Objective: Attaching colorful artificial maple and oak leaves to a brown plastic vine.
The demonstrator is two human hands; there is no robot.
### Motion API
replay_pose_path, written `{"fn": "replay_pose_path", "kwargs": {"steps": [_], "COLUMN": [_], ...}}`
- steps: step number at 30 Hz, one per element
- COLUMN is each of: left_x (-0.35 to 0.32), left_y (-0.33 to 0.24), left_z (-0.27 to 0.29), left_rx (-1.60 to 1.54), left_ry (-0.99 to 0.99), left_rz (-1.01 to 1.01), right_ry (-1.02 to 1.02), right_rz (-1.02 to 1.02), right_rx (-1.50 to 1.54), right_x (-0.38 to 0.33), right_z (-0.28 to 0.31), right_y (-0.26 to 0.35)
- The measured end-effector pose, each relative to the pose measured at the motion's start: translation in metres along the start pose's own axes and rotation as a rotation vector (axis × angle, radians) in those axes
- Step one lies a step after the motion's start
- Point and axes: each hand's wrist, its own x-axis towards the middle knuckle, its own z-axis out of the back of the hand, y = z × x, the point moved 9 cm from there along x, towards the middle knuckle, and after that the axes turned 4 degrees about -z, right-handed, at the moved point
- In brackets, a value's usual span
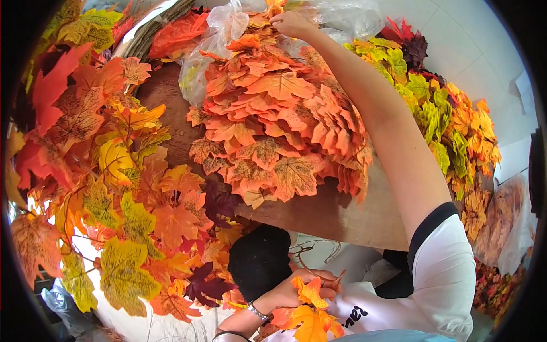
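Note:
My left hand (317,283) is close to my body, fingers curled around a thin brown stem (302,259) of an artificial maple leaf branch. Orange-yellow leaves (310,323) hang below that hand. My right arm stretches across the table to the far side of a big layered pile of orange artificial maple leaves (279,117). There my right hand (292,24) has its fingers bent in a pinch on an orange maple leaf (276,7); the fingertips are small and partly covered.
A dense leaf garland (134,219) in red, orange, yellow and purple fills the left. The brown tabletop (319,214) supports the orange pile. Clear plastic bags (219,43) lie behind it. Green, yellow and orange leaves (430,108) are heaped at right, near a bagged bundle (504,219).

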Motion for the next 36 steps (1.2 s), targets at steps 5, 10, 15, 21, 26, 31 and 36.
{"fn": "replay_pose_path", "kwargs": {"steps": [5,10,15,21,26,31,36], "left_x": [-0.006,-0.006,-0.005,-0.005,-0.003,0.005,0.018], "left_y": [0.004,0.013,0.006,0.0,0.006,0.006,0.008], "left_z": [0.015,0.02,0.017,0.012,0.009,-0.01,-0.023], "left_rx": [-0.049,-0.161,-0.056,0.135,0.042,-0.183,-0.317], "left_ry": [-0.066,-0.071,-0.032,-0.059,-0.153,-0.144,-0.265], "left_rz": [0.053,0.026,-0.001,-0.126,-0.193,-0.2,-0.144], "right_ry": [-0.281,-0.087,-0.394,-0.394,-0.279,-0.13,0.128], "right_rz": [0.008,-0.069,-0.169,-0.442,-0.35,-0.551,-0.563], "right_rx": [-0.087,-0.156,-0.072,0.818,1.056,1.209,0.777], "right_x": [0.021,0.028,0.019,-0.073,-0.202,-0.36,-0.432], "right_z": [0.011,-0.012,0.05,0.163,0.194,0.193,0.165], "right_y": [0.007,0.011,-0.016,-0.034,-0.038,0.001,0.016]}}
